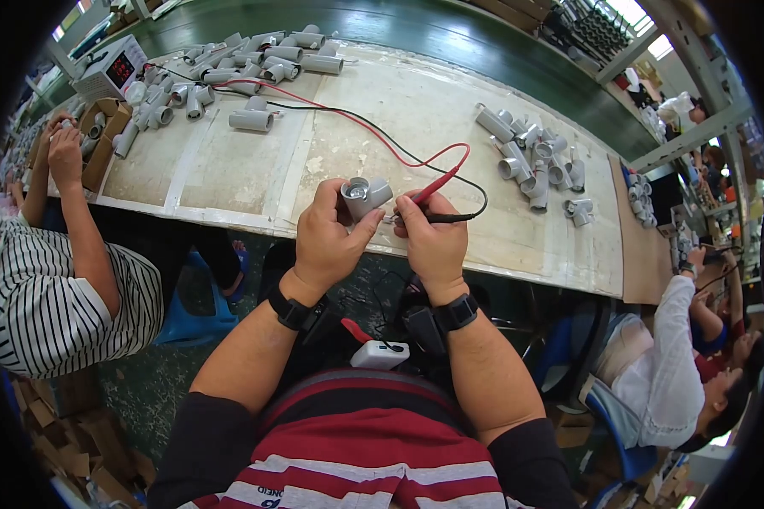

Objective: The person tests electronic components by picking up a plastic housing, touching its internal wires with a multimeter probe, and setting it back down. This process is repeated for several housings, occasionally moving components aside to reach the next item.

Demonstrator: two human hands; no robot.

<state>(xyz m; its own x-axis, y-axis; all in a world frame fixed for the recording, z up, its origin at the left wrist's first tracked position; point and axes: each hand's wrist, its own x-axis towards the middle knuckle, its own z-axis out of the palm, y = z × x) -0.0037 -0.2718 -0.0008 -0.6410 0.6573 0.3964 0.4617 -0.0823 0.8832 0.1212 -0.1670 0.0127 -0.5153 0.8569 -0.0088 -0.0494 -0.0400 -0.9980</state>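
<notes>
My left hand (327, 233) is closed round a grey T-shaped plastic fitting (363, 198), whose round opening shows metal inside. In my right hand (435, 242) are two test probes, a red probe (435, 185) and a black probe (452, 218), gripped together between thumb and fingers. Their tips point at the right end of the fitting, near small wires there; whether they touch cannot be made out. From the probes, a red lead (382, 140) and a black lead (396, 146) run across the table to a white meter box (115, 68) with a red digital display.
Grey fittings lie heaped at the far left (255, 64) and in a pile at the right (535, 157). One fitting (251, 120) lies apart. A cardboard box (106, 140) stands at the left. People work on both sides. A white device (379, 355) is below my hands.
</notes>
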